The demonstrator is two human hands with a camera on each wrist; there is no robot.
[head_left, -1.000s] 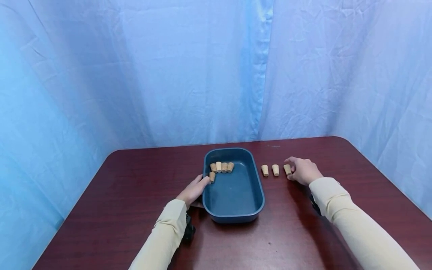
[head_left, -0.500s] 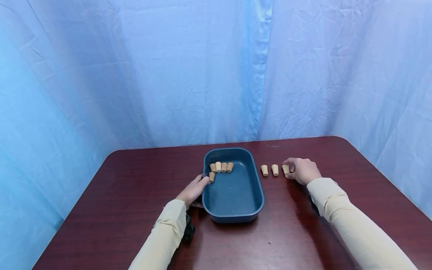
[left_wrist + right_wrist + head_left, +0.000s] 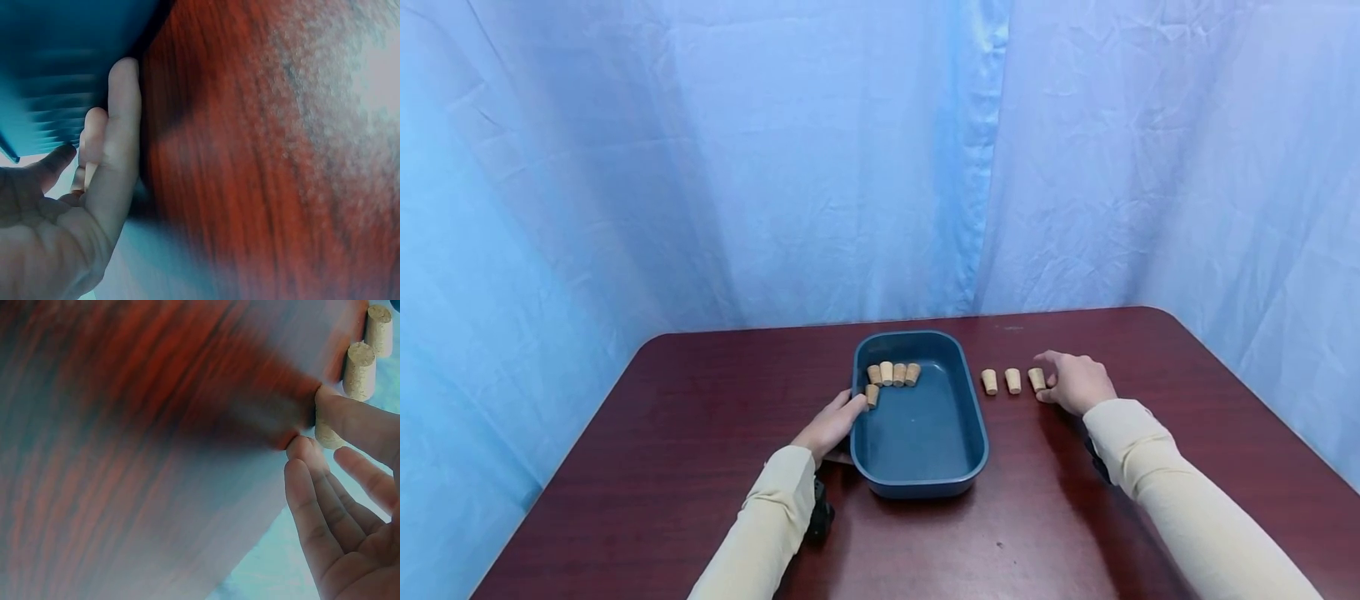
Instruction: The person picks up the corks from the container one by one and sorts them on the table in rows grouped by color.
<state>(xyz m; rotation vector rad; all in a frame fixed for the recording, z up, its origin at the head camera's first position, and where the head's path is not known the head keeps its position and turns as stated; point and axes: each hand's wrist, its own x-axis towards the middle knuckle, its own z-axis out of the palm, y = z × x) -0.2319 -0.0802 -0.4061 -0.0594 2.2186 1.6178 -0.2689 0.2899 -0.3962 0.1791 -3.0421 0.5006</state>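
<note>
My left hand (image 3: 831, 423) holds the left side of a dark blue rectangular tray (image 3: 920, 482), thumb at the rim and fingers along the outer wall by the tabletop. Inside the tray, several tapered corks (image 3: 899, 375) stand side by side toward the far left, and one more cork (image 3: 872, 395) is just beside the left thumb. To the right of the tray, three pale corks form a row on the table. Around the rightmost cork (image 3: 1037, 379), my right hand (image 3: 1081, 383) has thumb and forefinger spread; the right wrist view shows the thumb partly covering this cork (image 3: 326, 434).
The other two row corks, the left one (image 3: 989, 382) and the middle one (image 3: 1012, 382), stand between the tray and my right hand. Everything sits on a dark red wooden table (image 3: 700, 467). Pale blue curtains (image 3: 820, 167) hang behind and at both sides.
The rightmost cork has shifted slightly left toward the other two. My right thumb and forefinger, which held it, have spread apart around it. The left hand and tray stay put.
</note>
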